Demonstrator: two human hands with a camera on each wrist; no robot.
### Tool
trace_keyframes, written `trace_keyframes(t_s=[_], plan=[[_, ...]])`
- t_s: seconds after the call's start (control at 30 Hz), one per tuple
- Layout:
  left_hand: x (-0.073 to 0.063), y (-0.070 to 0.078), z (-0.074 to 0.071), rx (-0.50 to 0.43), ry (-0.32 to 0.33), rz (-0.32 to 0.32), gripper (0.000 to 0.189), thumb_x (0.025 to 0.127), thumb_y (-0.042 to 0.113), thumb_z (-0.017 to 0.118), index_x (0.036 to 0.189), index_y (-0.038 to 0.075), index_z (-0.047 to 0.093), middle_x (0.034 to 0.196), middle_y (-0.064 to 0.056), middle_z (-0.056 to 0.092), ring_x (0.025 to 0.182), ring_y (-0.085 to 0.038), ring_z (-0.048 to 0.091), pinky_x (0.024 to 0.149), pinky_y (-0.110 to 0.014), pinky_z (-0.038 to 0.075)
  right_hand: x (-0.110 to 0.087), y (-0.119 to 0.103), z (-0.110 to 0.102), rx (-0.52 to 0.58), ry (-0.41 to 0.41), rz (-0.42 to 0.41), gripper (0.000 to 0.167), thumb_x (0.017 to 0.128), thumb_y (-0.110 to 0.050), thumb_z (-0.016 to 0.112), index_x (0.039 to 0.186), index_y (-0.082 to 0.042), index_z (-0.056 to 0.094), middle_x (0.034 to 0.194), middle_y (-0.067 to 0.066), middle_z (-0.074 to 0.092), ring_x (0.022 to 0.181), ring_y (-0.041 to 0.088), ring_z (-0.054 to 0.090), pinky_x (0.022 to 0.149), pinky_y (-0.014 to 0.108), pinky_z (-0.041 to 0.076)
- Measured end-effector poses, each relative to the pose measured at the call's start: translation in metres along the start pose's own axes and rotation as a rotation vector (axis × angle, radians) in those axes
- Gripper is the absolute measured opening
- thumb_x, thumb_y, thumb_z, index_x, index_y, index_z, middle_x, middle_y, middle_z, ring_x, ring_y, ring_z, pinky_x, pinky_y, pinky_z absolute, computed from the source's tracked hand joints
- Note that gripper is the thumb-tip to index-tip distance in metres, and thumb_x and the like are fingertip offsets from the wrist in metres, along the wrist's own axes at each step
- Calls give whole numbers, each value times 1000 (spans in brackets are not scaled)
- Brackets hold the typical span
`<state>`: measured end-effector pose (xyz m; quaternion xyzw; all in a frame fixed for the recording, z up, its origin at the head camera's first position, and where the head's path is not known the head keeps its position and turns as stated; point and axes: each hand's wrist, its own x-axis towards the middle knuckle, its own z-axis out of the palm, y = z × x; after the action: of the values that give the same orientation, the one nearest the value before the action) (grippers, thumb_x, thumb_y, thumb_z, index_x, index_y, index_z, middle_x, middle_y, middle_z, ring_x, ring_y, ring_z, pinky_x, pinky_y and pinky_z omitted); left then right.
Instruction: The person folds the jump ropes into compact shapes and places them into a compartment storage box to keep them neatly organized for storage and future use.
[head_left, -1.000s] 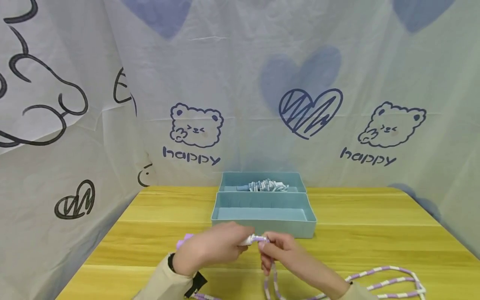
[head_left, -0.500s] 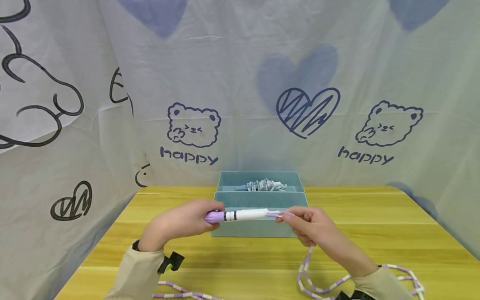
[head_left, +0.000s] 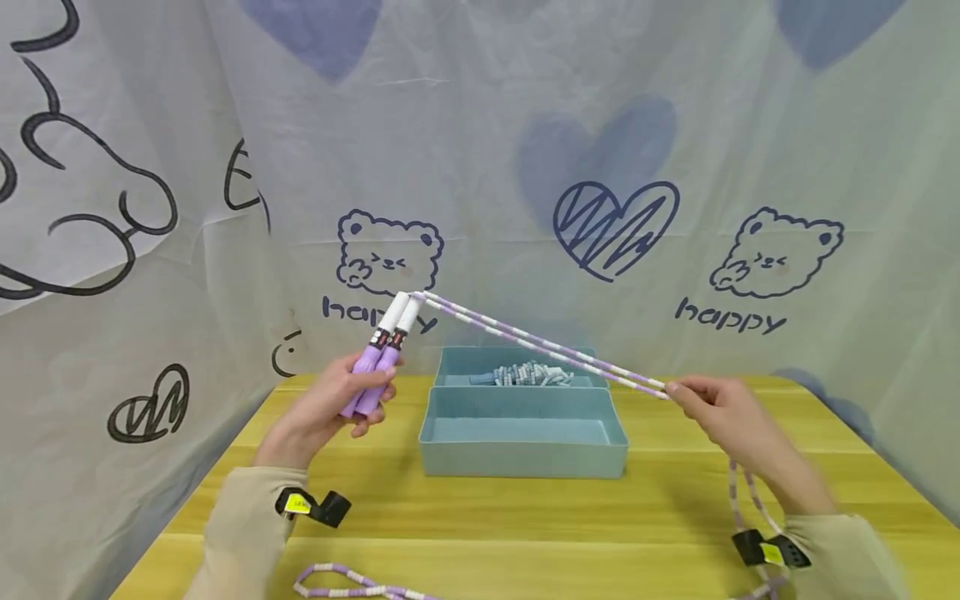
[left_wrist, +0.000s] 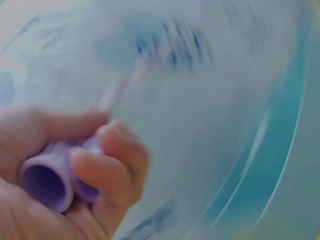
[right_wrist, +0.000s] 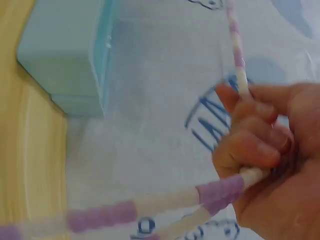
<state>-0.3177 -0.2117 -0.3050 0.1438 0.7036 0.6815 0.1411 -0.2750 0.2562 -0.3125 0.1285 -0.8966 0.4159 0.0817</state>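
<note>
My left hand point(head_left: 318, 408) grips both handles point(head_left: 372, 367) of a beaded jump rope, side by side, white ends tilted up. In the left wrist view, fingers curl round the lilac handles point(left_wrist: 55, 165), whose hollow ends face the camera. From the handle tips, two strands of purple-and-white beaded rope point(head_left: 510, 327) stretch taut down to my right hand point(head_left: 731, 417). That hand pinches them between thumb and forefinger. The right wrist view shows the other fingers curled over the rope, with more strands point(right_wrist: 220, 192) leaving below the palm. One rope loop point(head_left: 330, 567) lies near the table's front.
A light blue two-compartment box point(head_left: 525, 460) stands at the middle back of the wooden table point(head_left: 525, 517). Its rear compartment holds a bundled blue-and-white beaded rope point(head_left: 525, 375). A printed cloth point(head_left: 487, 250) hangs behind the table and along the left side.
Both hands have risen and moved apart. The left hand has shifted left, tilting the handles upward; the right hand has slid right along the rope, drawing two strands taut between them.
</note>
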Motion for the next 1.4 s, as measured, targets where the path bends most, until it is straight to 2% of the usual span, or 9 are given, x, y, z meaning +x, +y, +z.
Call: trace_keyframes(t_s=[0.1, 0.2, 0.43, 0.57, 0.87, 1.0, 1.1, 1.23, 1.4], plan=[[9, -6, 24, -384, -59, -39, 33, 104, 17, 48, 134, 5, 42, 81, -6, 54, 52, -13, 51, 38, -19, 38, 0, -3, 15, -100, 75, 3, 43, 105, -37, 47, 115, 0, 66, 66, 4, 43, 54, 16, 39, 47, 28, 34], [13, -10, 58, -533, -181, -57, 33, 104, 18, 48, 133, 5, 42, 81, -4, 56, 53, -12, 52, 39, -18, 39, -1, -17, 36, 56, 18, 24, 38, 106, -27, 45, 120, 4, 63, 70, 5, 45, 54, 13, 38, 48, 26, 34], [12, -33, 118, -292, -774, -68, 29, 102, 12, 47, 128, 0, 44, 84, -5, 56, 55, -12, 54, 43, -22, 43, -14, -55, 81, 654, -310, -2, 34, 105, -17, 47, 121, 12, 54, 85, 7, 53, 63, 8, 41, 56, 18, 37], [10, -38, 126, -185, -891, -80, 17, 100, 13, 50, 113, 3, 45, 82, -6, 58, 53, -13, 53, 45, -24, 43, -23, -62, 94, 852, -432, -26, 30, 105, -16, 46, 118, 11, 49, 86, 7, 51, 68, 8, 43, 61, 17, 40], [7, -25, 116, 111, -714, 26, 67, 96, 12, 61, 148, 36, 28, 81, -9, 58, 54, -17, 50, 44, -27, 42, -23, -48, 111, 1096, -653, -58, 27, 105, -7, 43, 131, -8, 50, 102, 7, 59, 75, 10, 49, 67, 20, 44], [2, -17, 111, 579, -544, 198, 48, 97, 17, 63, 139, 33, 47, 93, 1, 63, 67, -11, 54, 59, -27, 48, -18, -33, 115, 1097, -740, -135, 40, 104, -5, 43, 143, -9, 46, 126, 12, 57, 109, 21, 54, 91, 32, 47], [-5, -11, 111, 1014, -381, 389, 30, 99, 22, 61, 127, 32, 58, 95, 12, 63, 76, -7, 55, 71, -26, 49, -14, -21, 114, 1134, -767, -171, 46, 105, -10, 38, 150, -8, 38, 148, 14, 41, 135, 28, 39, 109, 39, 34], [-15, -7, 119, 1361, -220, 516, 14, 98, 27, 61, 112, 29, 65, 78, 13, 52, 65, -9, 51, 60, -26, 46, -10, -16, 106, 1181, -643, -90, 33, 105, -13, 37, 128, -6, 60, 143, 11, 49, 134, 26, 42, 112, 37, 31], [-17, -13, 123, 1421, -186, 443, 15, 93, 22, 69, 107, 20, 62, 81, 3, 41, 54, -11, 41, 47, -24, 38, -18, -43, 91, 823, -397, -129, 13, 100, -9, 55, 94, -10, 66, 89, 3, 63, 86, 16, 59, 80, 28, 51]])
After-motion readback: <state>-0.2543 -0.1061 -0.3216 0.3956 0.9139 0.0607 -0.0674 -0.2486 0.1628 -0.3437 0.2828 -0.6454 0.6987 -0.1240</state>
